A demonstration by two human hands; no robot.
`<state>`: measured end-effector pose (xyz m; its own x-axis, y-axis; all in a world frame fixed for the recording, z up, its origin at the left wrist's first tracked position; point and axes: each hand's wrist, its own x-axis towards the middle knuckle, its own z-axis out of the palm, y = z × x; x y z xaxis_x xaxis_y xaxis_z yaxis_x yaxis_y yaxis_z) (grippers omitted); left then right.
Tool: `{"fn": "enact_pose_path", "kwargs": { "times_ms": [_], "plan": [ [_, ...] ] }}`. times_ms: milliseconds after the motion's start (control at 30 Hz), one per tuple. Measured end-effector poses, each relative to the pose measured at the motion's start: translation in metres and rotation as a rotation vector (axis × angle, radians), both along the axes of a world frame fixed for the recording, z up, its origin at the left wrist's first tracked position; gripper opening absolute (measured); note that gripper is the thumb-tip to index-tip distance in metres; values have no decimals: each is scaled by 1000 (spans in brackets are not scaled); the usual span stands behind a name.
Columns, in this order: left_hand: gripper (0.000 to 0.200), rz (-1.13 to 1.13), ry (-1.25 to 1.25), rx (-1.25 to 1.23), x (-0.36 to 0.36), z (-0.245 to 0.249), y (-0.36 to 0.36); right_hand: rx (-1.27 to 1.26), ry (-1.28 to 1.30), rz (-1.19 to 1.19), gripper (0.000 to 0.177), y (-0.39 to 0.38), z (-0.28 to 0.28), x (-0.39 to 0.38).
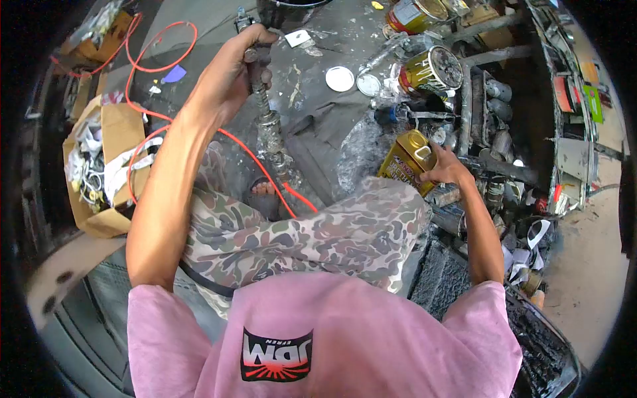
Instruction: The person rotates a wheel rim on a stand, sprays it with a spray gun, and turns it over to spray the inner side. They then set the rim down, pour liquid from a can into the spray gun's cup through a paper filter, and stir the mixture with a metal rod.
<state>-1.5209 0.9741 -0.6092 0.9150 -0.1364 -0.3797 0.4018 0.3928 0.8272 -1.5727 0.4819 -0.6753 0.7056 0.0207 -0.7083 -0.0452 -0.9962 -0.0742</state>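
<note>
My left hand is raised at the upper left, its fingers closed round a paint-crusted spray gun. An orange air hose runs to the gun's lower end. On the right, my right hand grips the side of a gold rectangular metal can. The can is tilted, with its round cap and a small handle showing on top. Part of its side is hidden behind my fingers. The can is just beyond my knee in camouflage trousers.
Paint-streaked round cans stand beyond the gold can. White lids lie on the stained floor. To the right is a cluttered metal rack. A cardboard box of scraps sits left, and a dark bucket at the top.
</note>
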Motion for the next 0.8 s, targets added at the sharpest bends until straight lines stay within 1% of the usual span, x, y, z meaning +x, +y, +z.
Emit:
{"fn": "enact_pose_path", "kwargs": {
  "times_ms": [67,200,267,367,400,500,533,567,600,633,667,733,767,800],
  "plan": [
    [24,-11,-25,6,-5,1,3,12,-38,35,116,0,0,-3],
    [26,-40,-32,-22,-17,10,8,7,-25,36,118,-3,1,-2],
    [29,38,-14,56,-25,19,8,17,-50,48,120,-11,-8,-2],
    [30,69,-11,28,-33,24,17,-24,-56,53,119,-15,-11,-4],
    [30,88,-9,31,-36,24,20,-1,-19,49,121,-13,-7,-3],
    [29,187,8,68,-43,27,24,82,-39,73,123,-18,-6,-4],
    [27,190,23,73,-47,29,27,84,-42,79,125,-26,-13,-4],
    [25,191,39,77,-50,31,29,90,-35,98,125,-21,-9,-7],
    [25,177,-8,63,-54,30,31,47,-70,97,121,-15,0,-12],
    [25,189,-3,68,-57,31,32,3,-106,94,118,-11,5,-17],
    [20,194,34,64,-60,35,32,65,-85,6,127,-19,2,-19],
    [17,217,56,50,-65,35,34,45,-134,53,127,-32,-6,-23],
    [17,222,53,52,-66,38,34,23,-184,88,127,-30,-4,-27],
    [15,232,90,66,-68,42,33,44,-199,57,128,-23,7,-32]
  ]
}}
